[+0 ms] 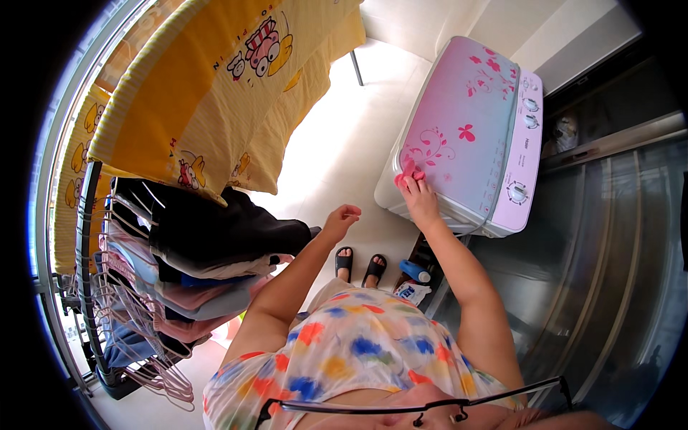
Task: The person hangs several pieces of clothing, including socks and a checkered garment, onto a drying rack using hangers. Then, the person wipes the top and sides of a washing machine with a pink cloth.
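My right hand has its fingers closed on a small pink cloth, which touches the near left corner of the washing machine lid. The lid is pink and pale blue with printed flowers, and it is down. Beside it runs a pale panel with several knobs. My left hand is raised over the tiled floor, fingers curled with the thumb near them, and nothing shows in it. It is close to the dark clothes hanging on the left.
A metal drying rack with clothes on hangers and a yellow printed sheet fills the left. A blue bottle and a white packet are low beside my feet. Glass sliding doors stand at the right.
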The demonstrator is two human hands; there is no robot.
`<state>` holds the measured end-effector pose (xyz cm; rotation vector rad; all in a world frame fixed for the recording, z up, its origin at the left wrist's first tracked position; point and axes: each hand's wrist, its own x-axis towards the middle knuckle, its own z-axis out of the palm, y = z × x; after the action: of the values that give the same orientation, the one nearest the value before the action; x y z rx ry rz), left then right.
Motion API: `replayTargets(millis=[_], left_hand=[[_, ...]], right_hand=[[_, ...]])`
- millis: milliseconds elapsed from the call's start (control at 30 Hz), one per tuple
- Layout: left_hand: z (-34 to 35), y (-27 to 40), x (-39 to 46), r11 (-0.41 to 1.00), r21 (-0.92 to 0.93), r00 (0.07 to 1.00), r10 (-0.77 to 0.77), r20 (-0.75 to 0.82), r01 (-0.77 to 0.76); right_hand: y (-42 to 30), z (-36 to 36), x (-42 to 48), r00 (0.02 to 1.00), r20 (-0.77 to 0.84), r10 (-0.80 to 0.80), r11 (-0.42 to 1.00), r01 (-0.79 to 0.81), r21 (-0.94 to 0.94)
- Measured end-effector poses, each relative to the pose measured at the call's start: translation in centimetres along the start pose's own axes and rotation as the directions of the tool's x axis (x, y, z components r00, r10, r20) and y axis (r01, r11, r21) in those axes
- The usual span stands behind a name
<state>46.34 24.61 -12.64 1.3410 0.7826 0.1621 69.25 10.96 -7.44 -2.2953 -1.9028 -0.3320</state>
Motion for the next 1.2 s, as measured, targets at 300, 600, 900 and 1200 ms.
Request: replayTargets(millis=[300, 600, 900, 1200], left_hand=[[-1.6, 0.0, -1.4, 0.998, -0.025, 0.998, 0.058, 0.006, -0.057], [-1.5, -1.8, -1.6, 0.994, -0.065, 0.994, 0.086, 0.066, -0.082], [-3.0, -1.3, -3.4, 0.996, -0.033, 0.996, 0.085, 0.035, -0.084], [1.4, 1.9, -1.9, 0.893, 0.371, 0.967, 0.231, 0.107, -0.255]], right_hand=[[0.6, 1.6, -8.8, 0.955, 0.270, 0.123, 0.956, -0.041, -0.291], [-1.9, -3.7, 2.6, 0.977, -0.075, 0.199, 0.971, -0.187, 0.146], [-1.4, -0.5, -0.6, 0.913, 0.219, 0.345, 0.898, -0.389, 0.207], [6.8, -7.9, -7.8, 0.709, -0.162, 0.687, 0.687, -0.561, 0.461]])
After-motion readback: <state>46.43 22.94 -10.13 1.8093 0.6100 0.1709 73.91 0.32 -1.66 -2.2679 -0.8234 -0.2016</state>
